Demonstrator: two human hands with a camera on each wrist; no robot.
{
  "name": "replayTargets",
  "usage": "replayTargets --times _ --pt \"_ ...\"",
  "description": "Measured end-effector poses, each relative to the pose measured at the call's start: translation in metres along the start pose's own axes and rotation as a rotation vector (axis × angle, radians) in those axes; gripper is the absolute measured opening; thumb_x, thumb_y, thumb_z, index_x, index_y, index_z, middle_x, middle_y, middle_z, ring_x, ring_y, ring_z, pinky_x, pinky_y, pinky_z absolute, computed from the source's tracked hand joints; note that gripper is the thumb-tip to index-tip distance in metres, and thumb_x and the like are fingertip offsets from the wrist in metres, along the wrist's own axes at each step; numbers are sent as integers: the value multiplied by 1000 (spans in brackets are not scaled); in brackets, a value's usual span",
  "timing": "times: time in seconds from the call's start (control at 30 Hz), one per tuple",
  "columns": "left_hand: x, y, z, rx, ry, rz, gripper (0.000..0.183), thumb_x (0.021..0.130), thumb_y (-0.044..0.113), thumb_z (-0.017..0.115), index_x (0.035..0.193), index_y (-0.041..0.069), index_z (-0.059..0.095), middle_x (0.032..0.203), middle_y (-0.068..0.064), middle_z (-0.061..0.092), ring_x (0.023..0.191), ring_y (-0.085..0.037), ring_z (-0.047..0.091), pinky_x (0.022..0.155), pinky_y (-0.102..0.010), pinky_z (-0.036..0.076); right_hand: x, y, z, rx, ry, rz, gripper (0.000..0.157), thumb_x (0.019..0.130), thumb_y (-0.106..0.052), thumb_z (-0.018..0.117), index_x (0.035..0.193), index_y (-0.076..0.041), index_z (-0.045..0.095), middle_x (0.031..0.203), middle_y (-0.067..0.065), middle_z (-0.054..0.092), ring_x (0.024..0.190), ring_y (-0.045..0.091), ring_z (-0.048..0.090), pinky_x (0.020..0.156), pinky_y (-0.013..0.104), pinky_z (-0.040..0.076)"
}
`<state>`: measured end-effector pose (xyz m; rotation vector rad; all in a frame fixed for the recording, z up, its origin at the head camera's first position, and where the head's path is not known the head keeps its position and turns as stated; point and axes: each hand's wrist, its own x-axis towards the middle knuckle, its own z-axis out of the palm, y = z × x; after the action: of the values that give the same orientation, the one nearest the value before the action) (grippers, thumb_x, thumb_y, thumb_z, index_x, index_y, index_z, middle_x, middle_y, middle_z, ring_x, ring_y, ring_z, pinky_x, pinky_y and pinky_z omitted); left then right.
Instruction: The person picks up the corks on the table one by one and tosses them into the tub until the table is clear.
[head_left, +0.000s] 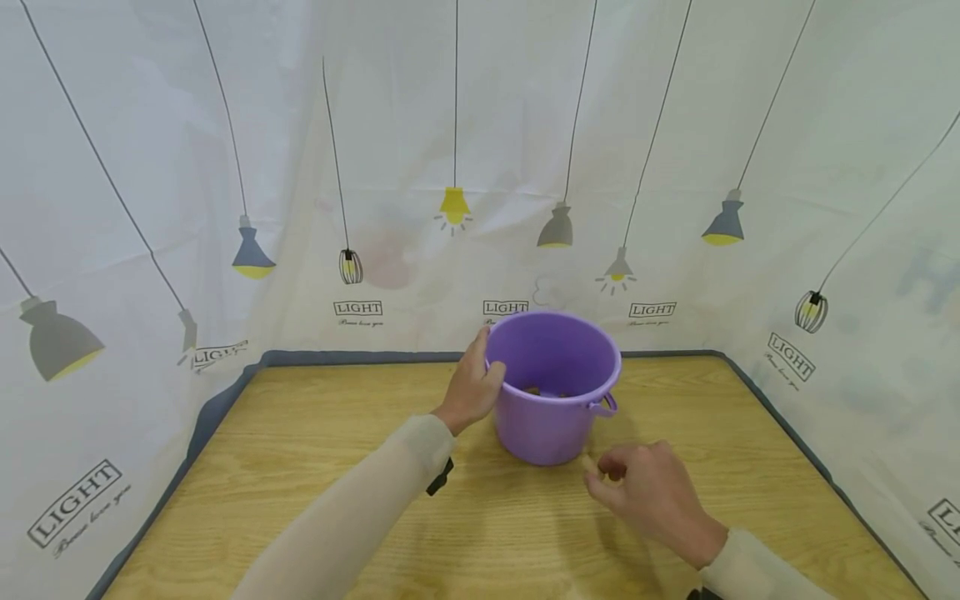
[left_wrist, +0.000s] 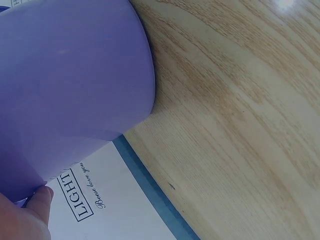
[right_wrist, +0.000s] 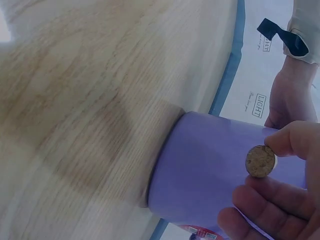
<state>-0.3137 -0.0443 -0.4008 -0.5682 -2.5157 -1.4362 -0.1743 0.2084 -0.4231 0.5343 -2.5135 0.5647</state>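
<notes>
A purple bucket (head_left: 543,429) stands upright on the wooden table, its handle (head_left: 606,407) hanging down at the right. My left hand (head_left: 474,387) grips its rim on the left side, thumb over the outer wall; the left wrist view shows only part of that hand (left_wrist: 27,220). Between thumb and fingers my right hand (head_left: 652,492) pinches a cork (right_wrist: 260,161), its round speckled end facing the wrist camera. That hand is low, in front of the bucket's right side. Inside the bucket a few small brown pieces (head_left: 532,390) show, mostly hidden by the near wall.
The wooden table (head_left: 337,433) has a dark blue border (head_left: 375,357) at its back and sides. White sheets (head_left: 420,125) printed with hanging lamps rise behind and on both sides. Part of a red label (right_wrist: 200,231) shows beside the bucket in the right wrist view.
</notes>
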Motion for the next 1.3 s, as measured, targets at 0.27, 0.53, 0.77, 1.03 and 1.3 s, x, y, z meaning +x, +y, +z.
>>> replayTargets --times 0.27,0.53,0.77,1.03,1.3 --pt "0 0 0 8 -4 -10 72 98 15 39 164 4 13 168 -15 24 152 -28 28 123 -43 24 5 0 -5 41 34 -11 8 74 -21 87 72 -23 79 66 -14 69 61 3 63 60 25 52" --pt "0 0 0 6 -1 2 72 97 16 39 164 4 14 167 -15 26 151 -28 30 123 -43 26 11 -3 -10 51 95 -56 8 74 -20 88 74 -21 80 68 -9 73 62 4 65 70 38 53" --pt "0 0 0 10 -1 -1 72 98 15 39 164 4 14 167 -15 25 151 -28 29 123 -43 25 15 -4 -13 69 102 -61 8 74 -20 88 74 -21 80 69 -10 73 64 5 67 62 30 57" --pt "0 0 0 12 -5 -13 72 98 16 39 164 4 13 168 -14 23 153 -27 26 124 -43 22 21 -4 -19 59 119 -87 9 75 -22 88 75 -21 79 71 -11 73 64 7 67 69 35 54" --pt "0 0 0 11 -2 -25 72 98 17 39 164 5 13 168 -13 23 153 -27 25 124 -43 21 27 -6 -23 52 139 -89 12 74 -25 88 77 -18 79 72 -8 73 64 6 65 71 38 50"
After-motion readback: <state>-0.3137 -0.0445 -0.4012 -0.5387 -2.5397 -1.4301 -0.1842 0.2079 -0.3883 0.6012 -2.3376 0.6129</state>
